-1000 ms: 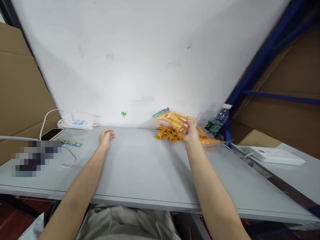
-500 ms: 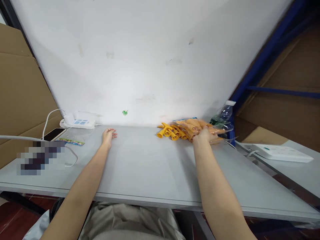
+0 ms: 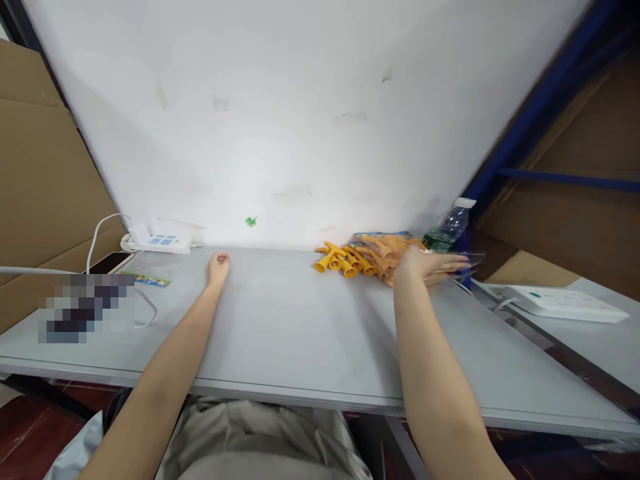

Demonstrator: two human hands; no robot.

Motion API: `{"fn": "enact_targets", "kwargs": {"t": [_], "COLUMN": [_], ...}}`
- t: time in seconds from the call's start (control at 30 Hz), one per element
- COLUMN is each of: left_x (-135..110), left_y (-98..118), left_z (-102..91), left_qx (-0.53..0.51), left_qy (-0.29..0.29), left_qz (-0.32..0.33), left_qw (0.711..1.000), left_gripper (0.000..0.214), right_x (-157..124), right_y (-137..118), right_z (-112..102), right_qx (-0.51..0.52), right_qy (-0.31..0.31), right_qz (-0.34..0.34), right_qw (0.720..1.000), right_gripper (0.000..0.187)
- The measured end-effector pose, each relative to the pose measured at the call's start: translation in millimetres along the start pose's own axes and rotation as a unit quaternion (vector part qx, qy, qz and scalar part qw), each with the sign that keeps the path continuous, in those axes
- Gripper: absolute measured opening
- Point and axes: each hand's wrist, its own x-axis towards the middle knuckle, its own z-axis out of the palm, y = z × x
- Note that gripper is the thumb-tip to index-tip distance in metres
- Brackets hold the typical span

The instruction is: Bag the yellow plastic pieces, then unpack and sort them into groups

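Note:
My left hand [image 3: 219, 268] rests on the grey table near the white wall, its fingers curled into a loose fist with nothing visible inside. Over at the right, my right hand [image 3: 425, 262] lies across a clear plastic bag [image 3: 386, 257] of orange-yellow horn-shaped pieces, fingers stretched out flat. It covers part of the bag. Several loose yellow plastic horn-shaped pieces [image 3: 345, 262] with flared ends lie against the bag's left side. A blue printed strip shows along the bag's back edge.
A clear bottle [image 3: 453, 225] with a white cap leans behind the bag. On the left are a white power strip [image 3: 163, 241], a phone [image 3: 110, 263], cables and a flat clear packet [image 3: 157, 270]. Another white power strip [image 3: 565, 303] lies at far right. Cardboard [image 3: 40, 167] stands on the left.
My right hand has moved slightly right over the bag, and its fingers have straightened out. The fingers of my left hand have curled in more.

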Motion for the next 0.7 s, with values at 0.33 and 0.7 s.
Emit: {"fn": "enact_targets", "kwargs": {"t": [0.33,0.7], "left_x": [5.8,-6.7], "left_y": [-4.3,7.2], "left_z": [-30.3,-12.4], "left_qx": [0.367,0.364], "left_qy": [0.107,0.021], "left_qz": [0.033,0.018], "left_qw": [0.923,0.931], "left_gripper": [0.069,0.037], "right_x": [-73.7,-125.1], "right_y": [-82.6,-48.2], "right_z": [-20.5,14.7], "right_qx": [0.013,-0.095], "right_qy": [-0.131,-0.464], "right_qz": [-0.248,-0.301], "right_qw": [0.960,0.827], "right_gripper": [0.066,0.040]}}
